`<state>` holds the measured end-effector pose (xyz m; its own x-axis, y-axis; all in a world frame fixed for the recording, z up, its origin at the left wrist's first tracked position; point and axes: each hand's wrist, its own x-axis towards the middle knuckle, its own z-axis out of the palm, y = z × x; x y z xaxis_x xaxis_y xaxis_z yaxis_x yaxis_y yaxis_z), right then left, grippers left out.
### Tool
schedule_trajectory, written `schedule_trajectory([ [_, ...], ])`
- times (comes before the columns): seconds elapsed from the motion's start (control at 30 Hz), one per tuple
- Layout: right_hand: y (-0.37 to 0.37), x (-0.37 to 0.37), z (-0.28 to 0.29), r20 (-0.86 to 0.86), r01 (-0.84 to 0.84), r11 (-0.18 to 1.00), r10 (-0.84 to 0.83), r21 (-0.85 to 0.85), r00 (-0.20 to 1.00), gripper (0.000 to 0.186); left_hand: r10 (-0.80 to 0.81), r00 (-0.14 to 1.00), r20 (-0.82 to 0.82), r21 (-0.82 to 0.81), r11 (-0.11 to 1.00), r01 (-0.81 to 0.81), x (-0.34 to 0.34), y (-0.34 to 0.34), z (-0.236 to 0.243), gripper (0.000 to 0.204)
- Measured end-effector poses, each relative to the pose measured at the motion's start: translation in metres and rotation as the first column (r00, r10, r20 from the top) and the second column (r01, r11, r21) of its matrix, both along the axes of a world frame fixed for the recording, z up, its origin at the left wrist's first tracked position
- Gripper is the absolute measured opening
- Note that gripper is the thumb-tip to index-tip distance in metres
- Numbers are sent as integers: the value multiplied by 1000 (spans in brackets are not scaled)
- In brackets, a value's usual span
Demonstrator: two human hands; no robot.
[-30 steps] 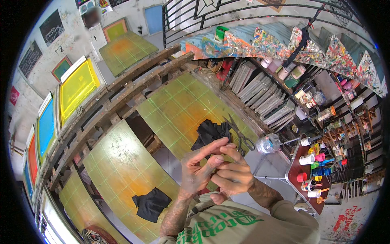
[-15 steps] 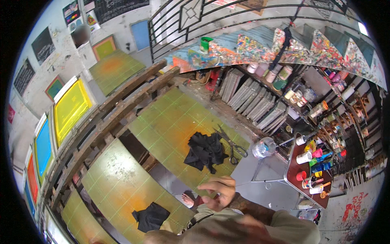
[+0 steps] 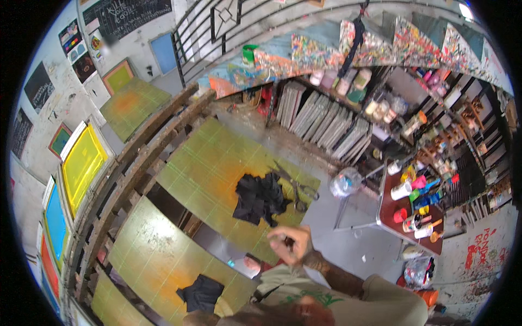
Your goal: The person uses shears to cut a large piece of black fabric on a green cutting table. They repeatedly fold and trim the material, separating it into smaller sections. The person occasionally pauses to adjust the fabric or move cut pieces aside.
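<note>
My right hand [image 3: 291,244] hangs in front of my body, above the near edge of a green board [image 3: 209,168]. Its fingers and thumb curl into a loose ring with nothing visible inside. Beyond it, a crumpled black cloth [image 3: 259,196] lies on that board. Large dark scissors [image 3: 296,190] rest beside the cloth on its right, blades partly spread. On the nearer green board [image 3: 144,233] lies a smaller folded black cloth [image 3: 201,293]. Skin of my left arm or hand [image 3: 200,319] shows at the lower edge, close to that cloth; its fingers are out of sight.
Wooden rails [image 3: 128,157] run along the boards' left ends, with yellow and blue framed screens [image 3: 84,163] behind. A brown table [image 3: 387,212] at right carries paint pots. A clear plastic bottle [image 3: 345,182] stands on the floor near it. Paint-splashed stairs [image 3: 321,51] rise behind shelves.
The view has shifted, so the scene sits slightly further left. My right hand's fingers have curled inward from a more stretched pose. Both cloths and the scissors lie as before.
</note>
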<state>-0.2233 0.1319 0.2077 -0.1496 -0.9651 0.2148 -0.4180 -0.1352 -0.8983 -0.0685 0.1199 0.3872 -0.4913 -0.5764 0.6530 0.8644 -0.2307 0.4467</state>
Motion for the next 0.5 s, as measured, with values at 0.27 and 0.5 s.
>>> schedule_trajectory([
  [0.27, 15, -23, -70, 125, -112, 957, 81, 269, 989, 19, -191, 884, -427, 420, 824, 381, -45, 49, -13, 75],
  [0.5, 69, -93, -177, 13, -94, 894, 98, 438, 995, 27, -385, 856, -345, 475, 715, 513, -91, 51, -20, 84],
])
